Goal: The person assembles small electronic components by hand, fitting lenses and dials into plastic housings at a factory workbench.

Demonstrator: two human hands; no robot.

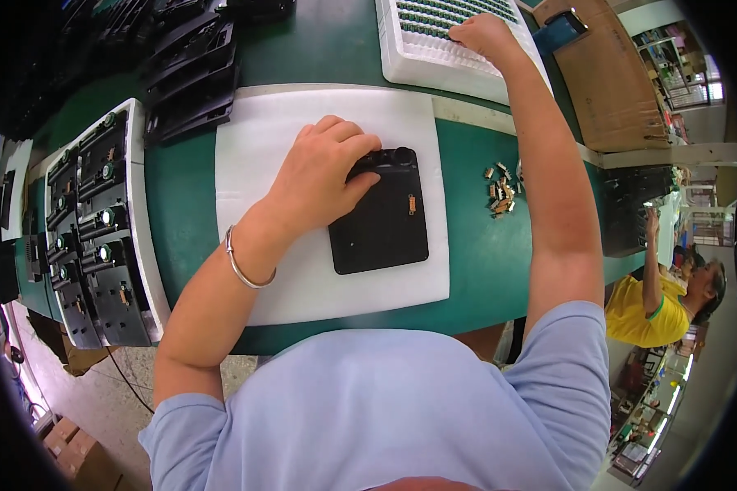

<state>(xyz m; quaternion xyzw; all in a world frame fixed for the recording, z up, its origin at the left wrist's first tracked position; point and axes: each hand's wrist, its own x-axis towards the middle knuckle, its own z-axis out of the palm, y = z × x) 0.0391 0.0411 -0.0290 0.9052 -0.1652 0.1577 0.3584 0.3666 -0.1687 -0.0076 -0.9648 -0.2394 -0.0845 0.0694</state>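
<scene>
A flat black plastic housing (379, 225) lies on a white foam sheet (254, 180) in front of me. It has a round part at its top right corner and a small orange-brown component on its face. My left hand (323, 168) grips the housing's top left edge, thumb on the face and fingers over the rim. Stretched far forward, my right hand (485, 37) reaches into a white foam tray (434, 69) holding rows of small green circuit boards (438, 15). Its fingertips are pinched at the edge of those rows; what lies between them is too small to make out.
Small orange-and-metal components (502, 192) lie in a loose pile right of the sheet. At left, a white foam tray (149, 245) holds several black housings. More black plastic parts (192, 82) are stacked behind. A cardboard box (602, 74) stands at right; a person in yellow (647, 311) works beyond.
</scene>
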